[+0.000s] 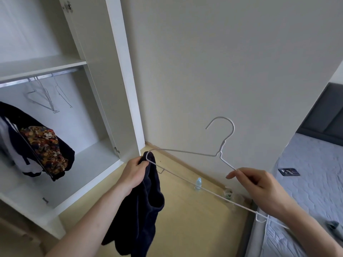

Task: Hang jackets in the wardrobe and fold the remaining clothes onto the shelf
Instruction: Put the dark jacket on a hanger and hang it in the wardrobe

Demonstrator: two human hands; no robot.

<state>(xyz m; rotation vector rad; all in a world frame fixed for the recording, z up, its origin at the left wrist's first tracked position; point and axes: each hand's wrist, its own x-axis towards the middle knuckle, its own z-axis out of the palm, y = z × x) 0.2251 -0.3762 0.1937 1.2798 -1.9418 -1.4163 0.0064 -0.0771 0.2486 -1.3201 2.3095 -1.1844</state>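
My left hand (134,172) grips the top of a dark navy garment (143,210), which hangs down from it, together with the left end of a white wire hanger (187,153). My right hand (259,186) pinches the hanger's right shoulder wire. The hanger's hook points up in front of the wall. The open wardrobe (118,71) stands at the left, with a rail (42,76) under its shelf (42,65). On that rail hang several bare wire hangers (44,97) and, further left, dark clothes with a floral piece (44,145).
A bed with a grey quilted cover (311,173) stands at the right, with a dark phone-like object (289,171) and a grey cloth (334,227) on it. A small plastic bottle (198,183) stands on the wooden floor by the wall.
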